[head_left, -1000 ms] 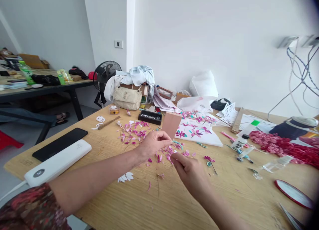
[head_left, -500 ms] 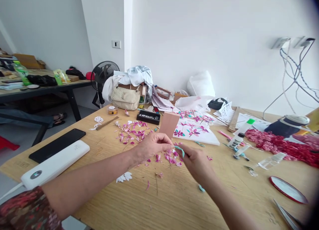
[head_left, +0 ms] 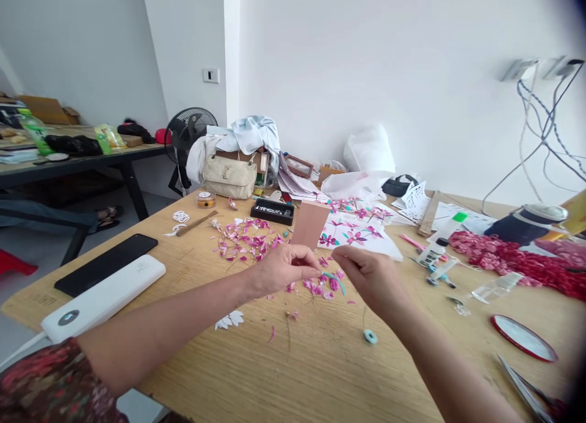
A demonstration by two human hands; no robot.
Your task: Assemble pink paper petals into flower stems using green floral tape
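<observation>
My left hand (head_left: 286,269) pinches one end of a small curved turquoise strip (head_left: 337,281), which hangs out to the right over pink petals (head_left: 315,287). Just right of the strip is my right hand (head_left: 368,275), its thumb and fingers pressed together; whatever it may hold is too small to make out. Behind the hands stands an upright pinkish-brown board (head_left: 310,223). More pink petals (head_left: 247,243) are scattered to the left, and a turquoise spool (head_left: 370,336) lies below my right hand. A white petal-shaped piece (head_left: 229,319) rests under my left forearm.
A white power bank (head_left: 105,298) and black phone (head_left: 107,264) lie left. Pink flowers rest on a white sheet (head_left: 389,246) behind. Bottles (head_left: 433,252), a red-rimmed oval dish (head_left: 524,339), scissors (head_left: 522,386) and red yarn-like material (head_left: 517,264) are on the right.
My right hand has come away from the turquoise strip, moving slightly up and right. The strip stays at my left fingertips. The turquoise spool shows more fully.
</observation>
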